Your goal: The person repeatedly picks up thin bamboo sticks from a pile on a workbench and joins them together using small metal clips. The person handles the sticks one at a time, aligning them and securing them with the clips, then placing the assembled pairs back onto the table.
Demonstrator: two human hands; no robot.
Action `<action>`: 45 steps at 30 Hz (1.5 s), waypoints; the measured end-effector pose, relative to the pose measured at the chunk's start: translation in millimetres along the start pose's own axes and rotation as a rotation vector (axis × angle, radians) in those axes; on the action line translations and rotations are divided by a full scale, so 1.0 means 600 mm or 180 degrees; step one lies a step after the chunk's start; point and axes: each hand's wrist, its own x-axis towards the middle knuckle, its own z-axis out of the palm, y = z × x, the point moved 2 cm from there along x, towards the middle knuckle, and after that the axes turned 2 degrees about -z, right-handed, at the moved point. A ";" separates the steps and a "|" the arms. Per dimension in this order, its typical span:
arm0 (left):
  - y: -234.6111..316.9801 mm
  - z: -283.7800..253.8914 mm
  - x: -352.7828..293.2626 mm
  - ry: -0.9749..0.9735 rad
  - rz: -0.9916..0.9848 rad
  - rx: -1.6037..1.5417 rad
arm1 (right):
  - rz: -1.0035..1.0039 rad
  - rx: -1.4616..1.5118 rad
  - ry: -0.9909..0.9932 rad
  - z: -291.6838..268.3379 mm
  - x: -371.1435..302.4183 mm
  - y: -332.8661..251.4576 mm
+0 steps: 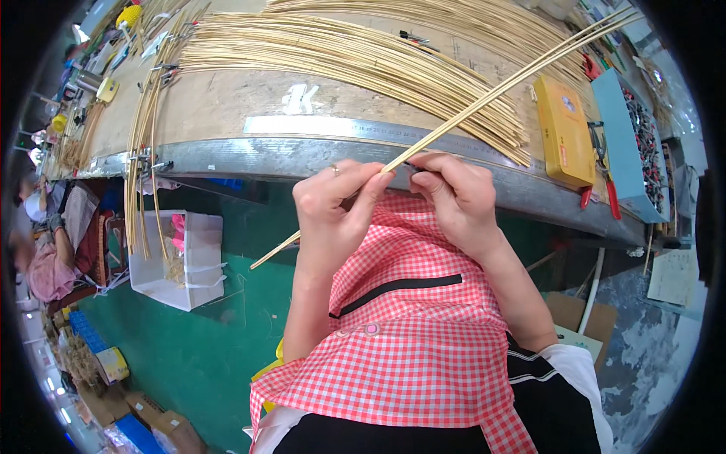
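My left hand (333, 208) and my right hand (454, 193) both pinch a thin bundle of long pale cane strips (499, 91). The strips run from lower left, below my left hand, up to the far right over the workbench. My hands are close together, just in front of the bench's metal edge (249, 155), above my red-checked apron (408, 325). A ring shows on my left hand.
Many loose cane strips (340, 53) fan across the wooden bench, with a steel ruler (340, 127) along its front. A yellow box (563, 132), red-handled pliers (605, 178) and a blue tray (635, 144) lie at right. A white bin (178, 257) stands on the green floor; another person sits far left.
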 end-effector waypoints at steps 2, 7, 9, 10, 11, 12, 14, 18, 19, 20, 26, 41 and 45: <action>-0.002 0.000 0.000 -0.0046 -0.0019 0.0008 | -0.0031 -0.0040 0.0024 0.003 -0.003 0.004; 0.003 0.001 0.001 -0.0030 -0.0070 0.0008 | -0.0130 -0.0126 0.0024 0.002 -0.001 -0.001; 0.002 0.004 0.000 -0.0025 -0.0039 -0.0073 | -0.0105 -0.0138 0.0013 0.001 -0.001 -0.002; 0.002 0.005 0.000 -0.0022 -0.0026 -0.0113 | -0.0093 -0.0142 0.0007 0.001 -0.001 -0.002; 0.002 0.005 0.000 -0.0027 -0.0034 -0.0104 | -0.0125 -0.0166 0.0011 0.001 -0.001 -0.003; 0.002 0.006 0.000 -0.0031 -0.0044 -0.0097 | -0.0155 -0.0190 0.0013 0.001 0.000 -0.003; 0.001 0.005 0.000 -0.0072 -0.0099 -0.0137 | -0.0129 -0.0190 -0.0057 0.000 0.001 -0.003; -0.009 -0.003 0.003 -0.0358 -0.0285 -0.0303 | -0.0109 0.0068 0.0056 -0.013 0.017 -0.002; -0.014 -0.006 0.004 -0.0465 -0.0329 -0.0339 | -0.0158 0.0170 0.0188 -0.018 0.022 0.001; -0.022 -0.007 0.004 -0.0659 -0.0425 -0.0417 | 0.0167 0.0736 0.0290 -0.025 0.021 0.006; -0.028 -0.015 0.006 -0.0602 -0.0251 -0.0750 | 0.0999 0.1920 0.0318 -0.031 0.008 0.013; 0.032 -0.011 0.003 -0.0235 0.0606 0.0295 | 0.0683 0.0386 -0.0676 -0.012 0.008 -0.004; 0.024 -0.005 0.003 -0.0302 0.0815 0.0537 | 0.1153 0.1571 0.0321 -0.044 0.011 -0.039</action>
